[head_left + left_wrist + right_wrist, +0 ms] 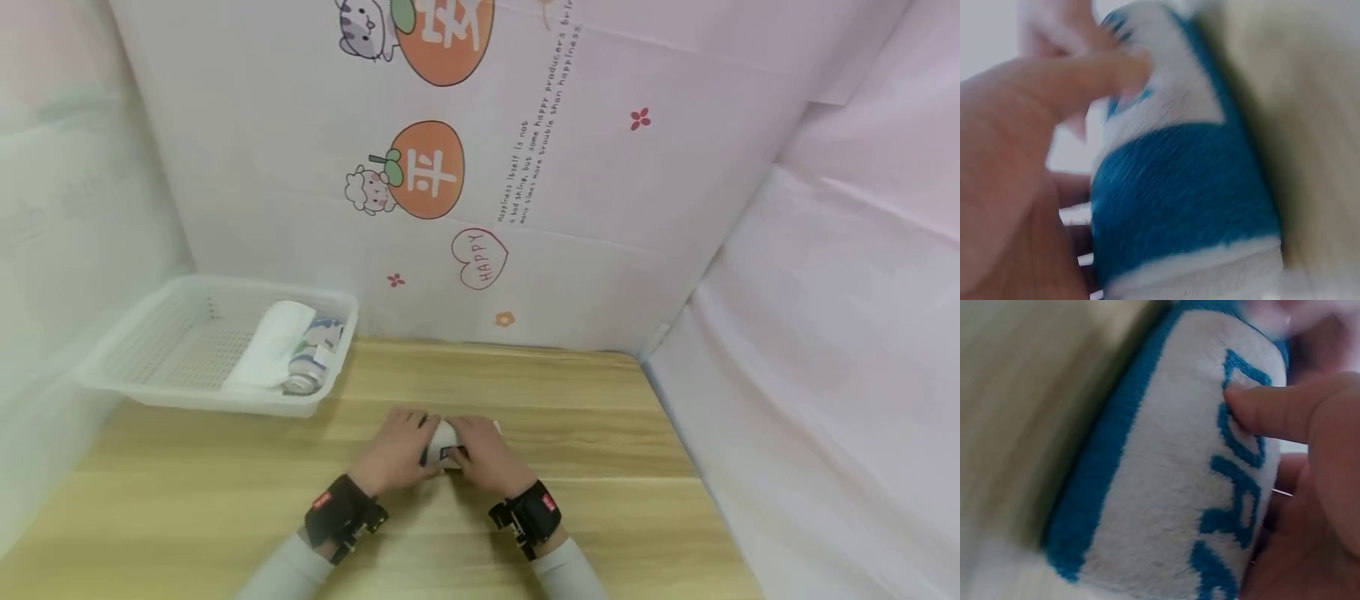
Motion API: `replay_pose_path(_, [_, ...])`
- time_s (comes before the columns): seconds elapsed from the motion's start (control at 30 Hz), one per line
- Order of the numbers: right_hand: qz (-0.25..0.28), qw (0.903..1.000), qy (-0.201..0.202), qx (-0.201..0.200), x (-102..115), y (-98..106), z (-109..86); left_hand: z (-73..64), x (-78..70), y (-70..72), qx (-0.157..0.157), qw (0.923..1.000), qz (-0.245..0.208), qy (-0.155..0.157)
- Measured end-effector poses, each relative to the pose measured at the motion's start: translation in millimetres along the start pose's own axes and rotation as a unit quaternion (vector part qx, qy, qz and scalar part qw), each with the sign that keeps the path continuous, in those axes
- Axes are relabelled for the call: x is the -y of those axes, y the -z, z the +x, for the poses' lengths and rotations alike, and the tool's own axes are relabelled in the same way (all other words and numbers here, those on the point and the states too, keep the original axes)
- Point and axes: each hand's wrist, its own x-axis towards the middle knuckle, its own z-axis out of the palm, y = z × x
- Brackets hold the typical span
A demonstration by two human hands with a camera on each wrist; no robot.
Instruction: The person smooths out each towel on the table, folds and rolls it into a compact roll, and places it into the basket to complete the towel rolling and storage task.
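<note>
Both hands grip a rolled white towel [442, 437] with blue bands and blue lettering, low over the wooden table. My left hand [395, 452] holds its left part, thumb across the top in the left wrist view, where a wide blue band [1185, 194] shows. My right hand [489, 457] has the other part, its thumb pressing on the blue letters [1235, 506] in the right wrist view. The fingers curl round the far side of the roll and are partly hidden by it. Much of the towel is covered by the hands in the head view.
A white plastic basket [157, 392] stands at the back left of the table [585, 508]. Inside it lie a plain white roll [273, 342] and a patterned grey-blue roll [311, 367]. White sheets [840, 375] hang round the table, one printed with cartoons at the back.
</note>
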Motion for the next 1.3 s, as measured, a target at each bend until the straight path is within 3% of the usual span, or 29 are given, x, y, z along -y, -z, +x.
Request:
replay_pose_path(0.07, [0.005,1.0000,0.004,0.004,-2,3,-0.3,-0.4,-7.3,-2.2,-0.001,0.9986,0.053,-0.003])
replay_pose_path(0.17, [-0.010,0.9998,-0.005,0.017,4,10,-3.8,4.7,-13.2,-3.7,0.033,0.9952,0.092,0.006])
replay_pose_path(0.3, [-0.067,0.9976,-0.008,0.013,13,6,-7.3,12.3,-9.8,0.9,0.104,0.9933,0.024,0.043])
replay_pose_path(0.37, [-0.095,0.9954,-0.011,0.002,12,0,-6.1,16.0,-6.0,2.3,0.116,0.9910,-0.027,0.062])
replay_pose_path(0.47, [-0.106,0.9941,-0.018,-0.015,6,-10,-0.4,16.4,0.0,3.1,0.109,0.9885,-0.074,0.075])
replay_pose_path(0.67, [-0.089,0.9956,-0.028,-0.011,2,-19,10.1,8.0,7.8,1.9,0.081,0.9866,-0.114,0.085])
replay_pose_path(1.0, [-0.042,0.9974,-0.059,-0.005,0,-23,21.1,12.1,17.8,-6.6,0.063,0.9931,-0.062,0.077])
replay_pose_path(1.17, [-0.008,0.9975,-0.063,-0.031,-1,-22,25.5,14.3,27.8,-6.8,0.047,0.9932,-0.094,0.051])
replay_pose_path(1.3, [0.012,0.9981,-0.046,-0.038,7,-18,37.5,7.8,40.4,4.8,0.051,0.9890,-0.129,0.051])
